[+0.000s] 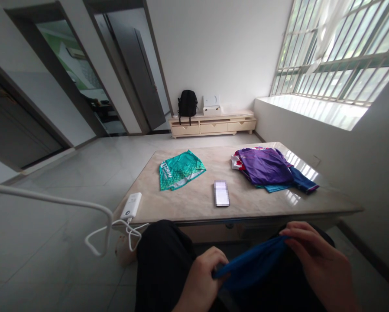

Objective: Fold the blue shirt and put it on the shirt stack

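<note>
Hands are pinching a blue cloth (253,264) over my lap, left hand (202,277) gripping one end and right hand (318,260) the other, so I am seeing it stretched between them. It is hanging below the table (194,203) edge, apart from the green shirt (178,170), the phone (221,193) and the purple pile (266,167).

Blurred to pale squares: face of the small dark rectangular phone (221,193) on the marble table, nothing readable. Cut off by the bottom edge: wrists of the left hand (202,281) and right hand (321,264), plus lower part of the bunched blue cloth (251,268) pinched between them. Buried under the purple shirt (264,164): most of the stacked clothes pile, only coloured edges peeping out. Too small to read: white lettering on the folded teal patterned garment (179,170). Far end of the white cable (51,200) lost past the left edge.
</note>
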`<state>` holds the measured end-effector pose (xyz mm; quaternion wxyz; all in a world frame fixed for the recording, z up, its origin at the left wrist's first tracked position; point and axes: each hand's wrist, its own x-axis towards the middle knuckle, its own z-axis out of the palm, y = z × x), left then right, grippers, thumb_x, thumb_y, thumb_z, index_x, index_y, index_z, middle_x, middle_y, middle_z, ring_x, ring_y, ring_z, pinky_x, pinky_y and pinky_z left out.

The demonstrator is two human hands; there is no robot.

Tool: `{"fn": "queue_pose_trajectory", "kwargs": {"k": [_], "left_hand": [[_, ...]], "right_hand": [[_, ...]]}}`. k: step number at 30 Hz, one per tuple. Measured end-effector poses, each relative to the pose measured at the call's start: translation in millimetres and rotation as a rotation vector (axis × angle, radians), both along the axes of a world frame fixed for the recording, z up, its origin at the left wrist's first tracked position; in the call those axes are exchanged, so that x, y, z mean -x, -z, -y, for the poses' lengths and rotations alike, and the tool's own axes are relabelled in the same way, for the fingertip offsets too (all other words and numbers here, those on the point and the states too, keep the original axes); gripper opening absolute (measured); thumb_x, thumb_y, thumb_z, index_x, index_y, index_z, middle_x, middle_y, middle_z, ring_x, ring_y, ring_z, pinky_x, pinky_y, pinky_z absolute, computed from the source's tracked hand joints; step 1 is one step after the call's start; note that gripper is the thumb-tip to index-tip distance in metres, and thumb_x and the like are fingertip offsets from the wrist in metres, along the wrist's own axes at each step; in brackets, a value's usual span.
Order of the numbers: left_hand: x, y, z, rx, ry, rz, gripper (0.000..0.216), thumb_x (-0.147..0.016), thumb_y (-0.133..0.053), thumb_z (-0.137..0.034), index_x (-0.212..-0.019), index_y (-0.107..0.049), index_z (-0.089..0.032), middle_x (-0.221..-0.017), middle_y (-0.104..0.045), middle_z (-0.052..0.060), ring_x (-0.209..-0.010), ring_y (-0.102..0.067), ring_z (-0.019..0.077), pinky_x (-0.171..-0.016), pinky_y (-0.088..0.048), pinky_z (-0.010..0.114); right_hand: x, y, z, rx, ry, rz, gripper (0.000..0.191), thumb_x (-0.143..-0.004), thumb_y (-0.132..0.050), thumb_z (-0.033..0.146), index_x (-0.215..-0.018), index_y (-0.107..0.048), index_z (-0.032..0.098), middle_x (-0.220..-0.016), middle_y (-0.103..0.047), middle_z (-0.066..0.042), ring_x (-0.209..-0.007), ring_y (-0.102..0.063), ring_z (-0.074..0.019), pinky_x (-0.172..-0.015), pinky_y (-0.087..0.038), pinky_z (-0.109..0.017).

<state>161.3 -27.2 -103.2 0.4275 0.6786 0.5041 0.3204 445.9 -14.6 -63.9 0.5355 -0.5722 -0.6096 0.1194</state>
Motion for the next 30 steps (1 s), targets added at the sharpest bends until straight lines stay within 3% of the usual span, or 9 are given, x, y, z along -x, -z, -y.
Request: {"fn": "queue_pose_trajectory", "kwargs": {"k": [6,10,15,18,22,26,30], "left_hand": [[18.5,6.7,-9.6,0.165,-0.123,0.079,0.013,-0.067,-0.067,-0.008,-0.071,-0.06,-0.017,-0.071,-0.054,-0.003,-0.063,-0.046,0.0115,-0.057,-0.031,0.023],[19.1,-6.0,-12.9,0.365,-0.142,0.339,0.02,-0.066,-0.07,-0.018,-0.074,-0.051,-0.019,-0.068,-0.049,-0.005,-0.063,-0.041,0.0108,-0.056,-0.029,0.022],[25.7,-26.2,-20.8,0.519,-0.155,0.504,0.022,-0.067,-0.069,-0.02,-0.076,-0.049,-0.019,-0.069,-0.044,-0.007,-0.061,-0.036,0.0087,-0.053,-0.029,0.02],[37.6,-30.0,-29.2,0.514,-0.095,0.377,0.02,-0.065,-0.067,-0.019,-0.079,-0.054,-0.018,-0.071,-0.049,-0.005,-0.063,-0.043,0.0103,-0.054,-0.034,0.021],[54.5,-34.0,-42.3,0.414,-0.039,0.054,0.018,-0.068,-0.063,-0.019,-0.086,-0.061,-0.018,-0.064,-0.05,-0.006,-0.056,-0.043,0.0117,-0.049,-0.031,0.023],[60.0,-44.0,-55.0,0.133,-0.09,-0.287,0.014,-0.069,-0.059,-0.011,-0.08,-0.062,-0.018,-0.066,-0.054,-0.004,-0.061,-0.048,0.0129,-0.057,-0.032,0.025],[59.9,-48.8,-64.5,0.062,-0.133,-0.416,0.012,-0.069,-0.06,-0.009,-0.074,-0.058,-0.02,-0.07,-0.057,-0.003,-0.067,-0.05,0.015,-0.063,-0.032,0.027]], "right_hand": [[-14.5,-5.5,-11.9,-0.018,0.06,0.002,0.019,-0.086,-0.074,0.045,-0.091,-0.079,0.027,-0.104,-0.076,0.001,-0.087,-0.074,-0.016,-0.081,-0.058,-0.019],[-19.0,-7.2,-11.2,-0.033,0.038,0.055,0.018,-0.088,-0.073,0.044,-0.093,-0.079,0.028,-0.107,-0.076,0.001,-0.089,-0.075,-0.0156,-0.083,-0.056,-0.018],[-28.5,-12.8,-11.4,-0.067,-0.112,0.175,0.017,-0.093,-0.07,0.045,-0.092,-0.077,0.03,-0.104,-0.074,0.002,-0.083,-0.074,-0.0137,-0.076,-0.056,-0.017],[-34.3,-16.2,-12.9,-0.075,-0.209,0.275,0.015,-0.096,-0.067,0.039,-0.106,-0.076,0.032,-0.108,-0.073,0.001,-0.087,-0.075,-0.0133,-0.076,-0.057,-0.016],[-35.9,-18.4,-12.3,-0.075,-0.302,0.385,0.028,-0.1,-0.06,0.03,-0.127,-0.07,0.035,-0.107,-0.07,0.0,-0.087,-0.074,-0.011,-0.076,-0.057,-0.013],[-30.2,-18.0,-7.4,-0.08,-0.337,0.435,0.032,-0.101,-0.056,0.025,-0.129,-0.069,0.033,-0.104,-0.067,-0.002,-0.084,-0.072,-0.0096,-0.073,-0.056,-0.011],[-21.5,-16.1,0.1,-0.049,-0.412,0.428,0.029,-0.101,-0.055,0.02,-0.124,-0.068,0.031,-0.106,-0.066,-0.003,-0.087,-0.072,-0.0097,-0.075,-0.056,-0.011]]}}
